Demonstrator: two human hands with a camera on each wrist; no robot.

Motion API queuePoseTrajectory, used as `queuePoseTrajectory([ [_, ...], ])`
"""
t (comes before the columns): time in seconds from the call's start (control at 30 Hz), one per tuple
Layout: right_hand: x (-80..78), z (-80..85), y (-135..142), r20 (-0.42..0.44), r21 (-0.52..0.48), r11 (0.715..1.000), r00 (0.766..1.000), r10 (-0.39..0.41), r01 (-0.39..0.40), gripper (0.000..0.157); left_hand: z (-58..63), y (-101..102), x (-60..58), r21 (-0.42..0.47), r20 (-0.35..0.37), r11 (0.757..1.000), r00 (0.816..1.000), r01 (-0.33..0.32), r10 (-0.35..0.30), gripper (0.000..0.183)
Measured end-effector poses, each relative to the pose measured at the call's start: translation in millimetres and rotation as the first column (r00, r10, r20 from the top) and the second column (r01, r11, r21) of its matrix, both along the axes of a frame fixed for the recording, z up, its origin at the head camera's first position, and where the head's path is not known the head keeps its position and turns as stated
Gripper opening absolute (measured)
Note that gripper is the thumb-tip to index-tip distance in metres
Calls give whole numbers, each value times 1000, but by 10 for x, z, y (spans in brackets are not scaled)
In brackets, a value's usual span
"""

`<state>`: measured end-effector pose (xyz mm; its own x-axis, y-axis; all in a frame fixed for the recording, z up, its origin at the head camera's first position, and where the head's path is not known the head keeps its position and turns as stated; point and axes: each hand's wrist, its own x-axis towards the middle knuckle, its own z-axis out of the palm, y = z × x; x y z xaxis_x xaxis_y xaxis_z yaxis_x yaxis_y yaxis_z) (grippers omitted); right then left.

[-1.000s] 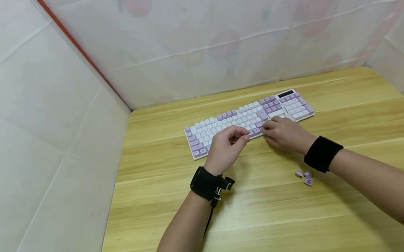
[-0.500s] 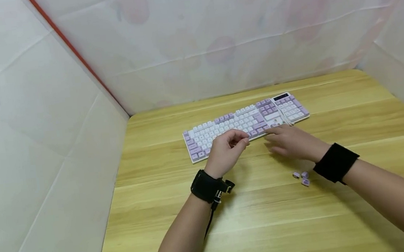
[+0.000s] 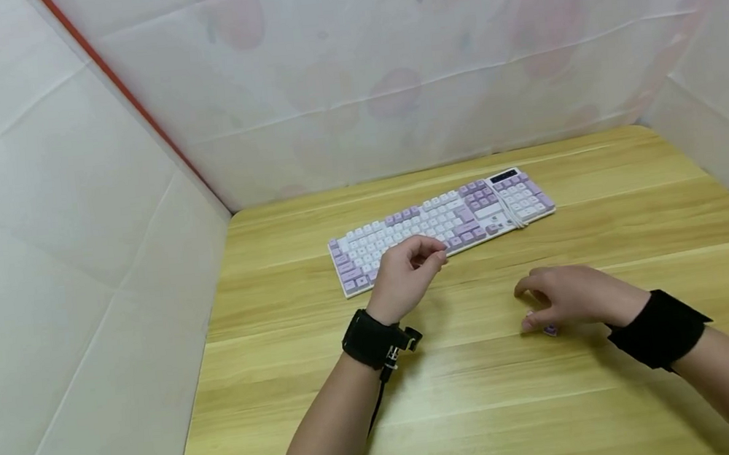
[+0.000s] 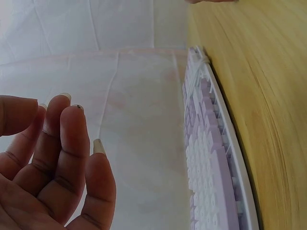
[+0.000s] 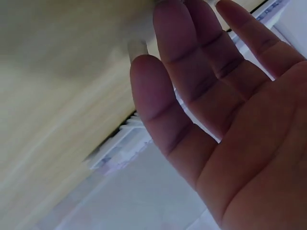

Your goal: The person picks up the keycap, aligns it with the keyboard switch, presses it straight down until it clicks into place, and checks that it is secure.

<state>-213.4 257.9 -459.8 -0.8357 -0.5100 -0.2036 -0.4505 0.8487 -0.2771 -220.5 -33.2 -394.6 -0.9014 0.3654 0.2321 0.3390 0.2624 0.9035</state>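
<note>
A white and lilac keyboard point(image 3: 366, 245) lies on the wooden table, its bundled white cable point(image 3: 511, 210) across the right part. My left hand point(image 3: 405, 275) hovers at the keyboard's front edge. Its fingers curve loosely toward the thumb, and the left wrist view shows nothing held between them. Farther right, my right hand point(image 3: 572, 295) reaches down over loose purple keycaps point(image 3: 550, 330) on the table, thumb and fingers apart. The hand partly hides these keycaps. Left of the cable, a small patch of the keyboard shows bare white without caps.
The wooden table point(image 3: 420, 398) ends at pale patterned curtains point(image 3: 339, 98) behind and at both sides. Black bands sit on both wrists, and a black cable point(image 3: 376, 402) runs down along the left forearm.
My right hand has left the keyboard's lower right keys and moved right and toward me, over the loose keycaps. The left hand stays almost where it was.
</note>
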Motion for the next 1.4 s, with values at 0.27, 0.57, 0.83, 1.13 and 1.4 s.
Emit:
queuePoseTrajectory([
  [0.27, 31, -53, -18, 62, -71, 997, 998, 33, -29, 32, -8, -16, 5, 8, -16, 1000, 1000, 15, -15, 12],
  [0.57, -31, -88, -130, -20, -157, 982, 994, 106, -108, 8, 2, -7, 8, 8, 1, 1000, 1000, 11, -11, 12],
  [0.83, -104, 130, -417, -282, -421, 880, 954, 105, -221, 23, -109, 2, -55, 4, 4, 1000, 1000, 13, -13, 12],
  [1.13, -119, 406, -716, -440, -572, 746, 895, 72, -341, 43, -261, -7, -151, 41, -21, 998, 998, 53, -52, 13],
  [1.4, -84, 495, -841, -429, -676, 656, 903, 22, -337, 46, -237, 7, -136, 73, -19, 991, 994, 111, -110, 14],
])
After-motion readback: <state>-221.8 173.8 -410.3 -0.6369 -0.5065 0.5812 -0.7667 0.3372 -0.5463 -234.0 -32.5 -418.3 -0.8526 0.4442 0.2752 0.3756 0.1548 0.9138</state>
